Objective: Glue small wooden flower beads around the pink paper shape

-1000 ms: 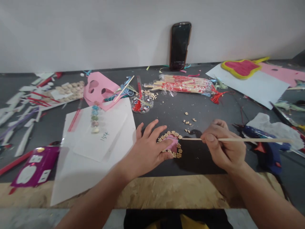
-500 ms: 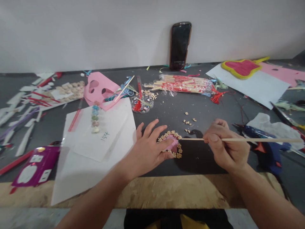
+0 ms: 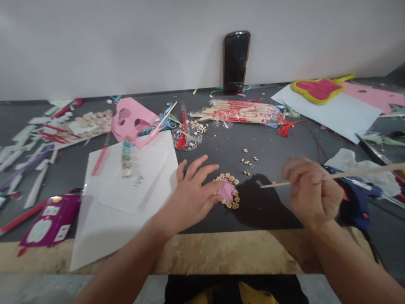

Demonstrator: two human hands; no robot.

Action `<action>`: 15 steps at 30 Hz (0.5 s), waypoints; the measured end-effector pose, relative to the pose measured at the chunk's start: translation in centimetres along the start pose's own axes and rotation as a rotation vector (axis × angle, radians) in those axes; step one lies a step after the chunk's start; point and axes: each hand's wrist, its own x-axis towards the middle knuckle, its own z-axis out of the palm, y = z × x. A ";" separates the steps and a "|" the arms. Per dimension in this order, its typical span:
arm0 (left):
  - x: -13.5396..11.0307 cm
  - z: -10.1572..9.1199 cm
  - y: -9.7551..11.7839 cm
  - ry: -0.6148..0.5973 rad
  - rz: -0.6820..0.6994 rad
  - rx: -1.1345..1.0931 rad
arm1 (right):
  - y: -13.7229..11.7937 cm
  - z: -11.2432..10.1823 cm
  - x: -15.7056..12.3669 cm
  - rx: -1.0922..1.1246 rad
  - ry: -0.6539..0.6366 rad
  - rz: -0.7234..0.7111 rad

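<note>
We are gripping a thin wooden skewer (image 3: 348, 176) in our clenched right hand (image 3: 311, 190). Its long axis lies nearly level, rising slightly to the right and running out of the frame, and its pointed tip is aiming left at a pink paper piece (image 3: 226, 191), not touching it. That piece is lying on the dark grey tabletop (image 3: 215, 152), just in front of us and edged with small wooden beads (image 3: 233, 203). Our left hand (image 3: 190, 196) is resting open beside it, grasping nothing, with its spread fingers (image 3: 202, 168) reaching over and touching the pink paper. A dark patch (image 3: 262, 207) is lying under the skewer tip, and loose beads (image 3: 247, 161) are scattered beyond it. A blue hot glue gun (image 3: 357, 194) is sitting just right of our right hand. To the left, a white sheet (image 3: 136, 181) is showing handwritten green marks that seem to read "154", beside a column of coloured beads (image 3: 126, 158). A phone (image 3: 236, 63) is leaning against the wall.
</note>
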 end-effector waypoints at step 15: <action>5.7 -1.0 0.4 -0.228 0.003 -0.140 | 2.6 -1.6 0.7 -0.779 -0.487 0.006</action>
